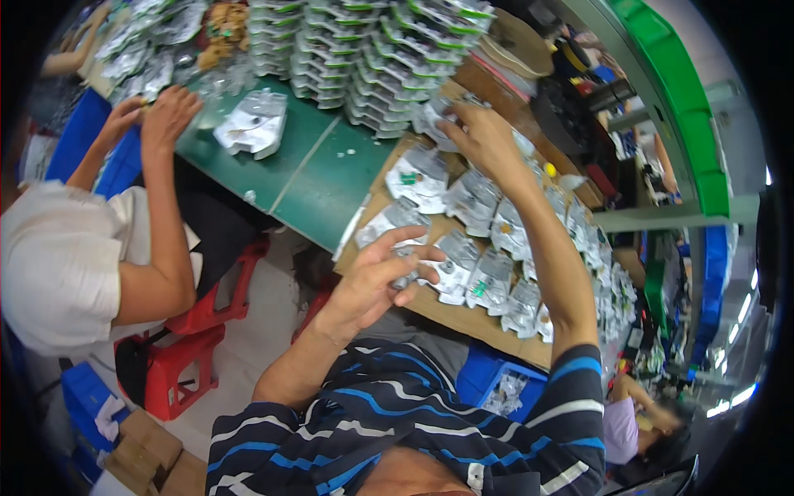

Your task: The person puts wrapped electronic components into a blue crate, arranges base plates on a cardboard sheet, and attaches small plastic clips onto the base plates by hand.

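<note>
My left hand (360, 289) hovers over the near left edge of the cardboard-covered table, fingers curled around a small grey part (404, 275) whose kind I cannot make out. Beneath and beyond it lie rows of white-and-clear blister packs (416, 180), some showing small green or dark pieces inside. My right hand (486, 139) reaches to the far end of these rows. Its fingers are bent down and closed over a grey-white pack (434, 124); whatever sits between the fingertips is hidden.
Tall stacks of green-edged packs (364, 62) stand at the back. One pack (252, 124) lies on the green table (310, 169). At left a co-worker (99, 256) sits near red stools (178, 372). A blue bin (496, 382) is below the table's near edge.
</note>
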`<state>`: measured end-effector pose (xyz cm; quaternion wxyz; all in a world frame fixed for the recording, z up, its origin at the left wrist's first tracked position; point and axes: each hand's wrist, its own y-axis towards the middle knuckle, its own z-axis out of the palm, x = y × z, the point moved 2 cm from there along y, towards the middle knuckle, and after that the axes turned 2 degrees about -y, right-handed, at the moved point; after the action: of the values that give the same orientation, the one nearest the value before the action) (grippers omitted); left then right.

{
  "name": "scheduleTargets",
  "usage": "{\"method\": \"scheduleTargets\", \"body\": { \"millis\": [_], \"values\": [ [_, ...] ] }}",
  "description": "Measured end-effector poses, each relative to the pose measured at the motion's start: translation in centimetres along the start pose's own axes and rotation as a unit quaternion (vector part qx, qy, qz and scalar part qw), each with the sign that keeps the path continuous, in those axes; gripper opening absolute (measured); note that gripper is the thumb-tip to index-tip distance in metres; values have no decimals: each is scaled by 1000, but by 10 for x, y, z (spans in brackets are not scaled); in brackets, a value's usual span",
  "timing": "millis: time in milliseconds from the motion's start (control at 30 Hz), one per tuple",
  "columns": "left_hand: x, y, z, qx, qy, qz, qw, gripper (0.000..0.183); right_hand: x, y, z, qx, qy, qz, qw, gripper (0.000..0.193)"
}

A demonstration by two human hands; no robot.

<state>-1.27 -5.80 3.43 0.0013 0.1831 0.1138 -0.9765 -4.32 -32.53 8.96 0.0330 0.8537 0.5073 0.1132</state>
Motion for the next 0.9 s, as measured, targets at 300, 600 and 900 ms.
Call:
{"method": "scheduleTargets", "body": {
  "millis": [300, 600, 900],
  "values": [
    [21, -11, 2, -18, 165, 29, 986, 68, 101, -133, -49, 239, 277, 22, 930, 21],
    [29, -29, 24, -20, 312, 11, 950, 80, 103, -164, -58, 225, 307, 56, 923, 21],
    [21, -16, 21, 20, 306, -88, 948, 53, 93, -166, -56, 74, 208, -63, 973, 16]
  ]
}}
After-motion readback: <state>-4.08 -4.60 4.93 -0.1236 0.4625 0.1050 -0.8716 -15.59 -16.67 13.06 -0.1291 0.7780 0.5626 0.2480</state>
